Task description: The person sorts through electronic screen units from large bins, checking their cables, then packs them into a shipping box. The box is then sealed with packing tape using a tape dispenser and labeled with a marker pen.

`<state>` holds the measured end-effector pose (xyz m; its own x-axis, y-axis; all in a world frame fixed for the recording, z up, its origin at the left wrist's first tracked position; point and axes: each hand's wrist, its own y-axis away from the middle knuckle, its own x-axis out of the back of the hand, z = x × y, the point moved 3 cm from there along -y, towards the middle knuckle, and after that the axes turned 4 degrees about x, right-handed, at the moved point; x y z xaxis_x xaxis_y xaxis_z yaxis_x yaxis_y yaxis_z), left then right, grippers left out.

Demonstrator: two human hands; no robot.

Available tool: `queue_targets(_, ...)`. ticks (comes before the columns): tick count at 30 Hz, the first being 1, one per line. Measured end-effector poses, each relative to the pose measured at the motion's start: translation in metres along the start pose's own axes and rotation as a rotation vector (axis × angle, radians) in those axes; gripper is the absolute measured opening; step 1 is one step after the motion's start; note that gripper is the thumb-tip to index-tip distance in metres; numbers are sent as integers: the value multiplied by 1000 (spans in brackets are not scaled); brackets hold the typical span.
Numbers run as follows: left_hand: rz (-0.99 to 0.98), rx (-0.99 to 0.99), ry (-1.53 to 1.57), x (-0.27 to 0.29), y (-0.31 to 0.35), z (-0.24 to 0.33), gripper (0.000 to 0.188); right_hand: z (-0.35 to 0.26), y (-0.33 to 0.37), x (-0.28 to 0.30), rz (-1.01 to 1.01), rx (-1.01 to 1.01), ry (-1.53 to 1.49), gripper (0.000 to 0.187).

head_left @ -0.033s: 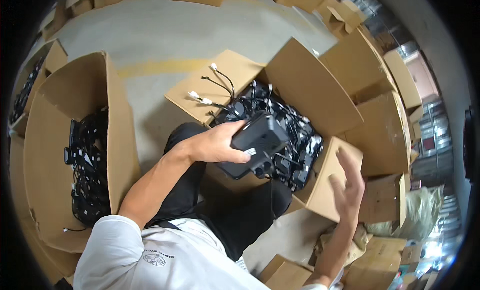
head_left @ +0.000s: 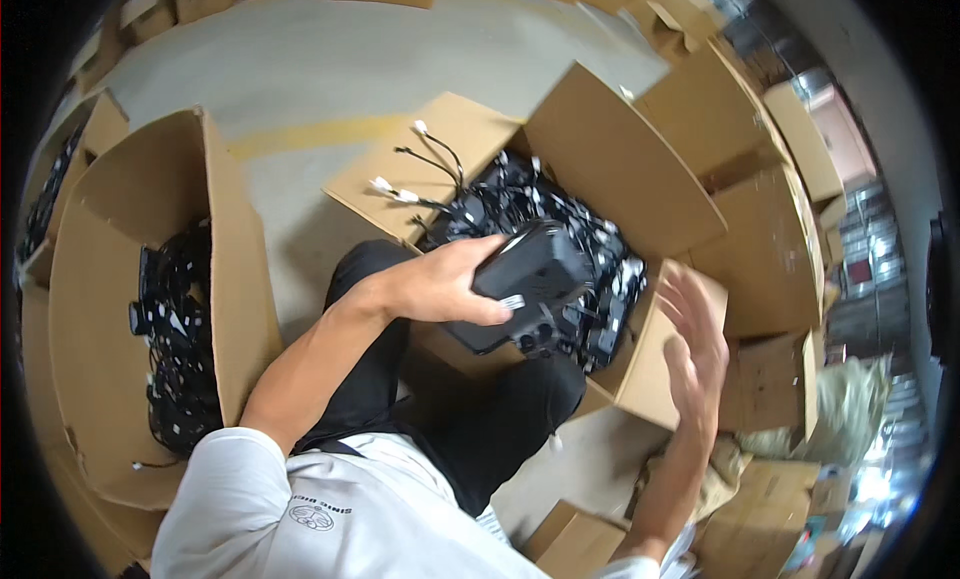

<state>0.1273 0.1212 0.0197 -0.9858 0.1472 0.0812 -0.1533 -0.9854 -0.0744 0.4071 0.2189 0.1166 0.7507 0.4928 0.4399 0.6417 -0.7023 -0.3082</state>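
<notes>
My left hand (head_left: pixel 440 281) grips a black plastic device (head_left: pixel 535 279) by its left side, thumb on top near a small white label. Round black parts show at the device's lower edge. It is held above an open cardboard box (head_left: pixel 665 349) in front of my knees. Inside that box lies a heap of black units and cables (head_left: pixel 610 269) with white connectors; the device hides part of it. Raised over the box's right flap, my right hand (head_left: pixel 695 344) is empty, with its fingers apart and somewhat blurred.
At my left stands a tall open carton (head_left: pixel 235 279) holding more black cabled units (head_left: pixel 180 349). Several cables with white plugs (head_left: pixel 400 193) stick out over the middle box's far-left flap. Cartons (head_left: pixel 755 249) crowd the right side, near a pale plastic sack (head_left: pixel 850 409).
The black device has shifted slightly to the right with my left hand. My right hand has turned a little, and its fingers now show more spread.
</notes>
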Motion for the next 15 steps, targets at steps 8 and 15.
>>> queue_targets(8,357,-247,556,-9,-49,51,48,-19,-47,-47,480,267,-224,66)
queue_targets(15,434,-199,860,-23,-72,58,35,-10,-64,-40,521,373,93,66)
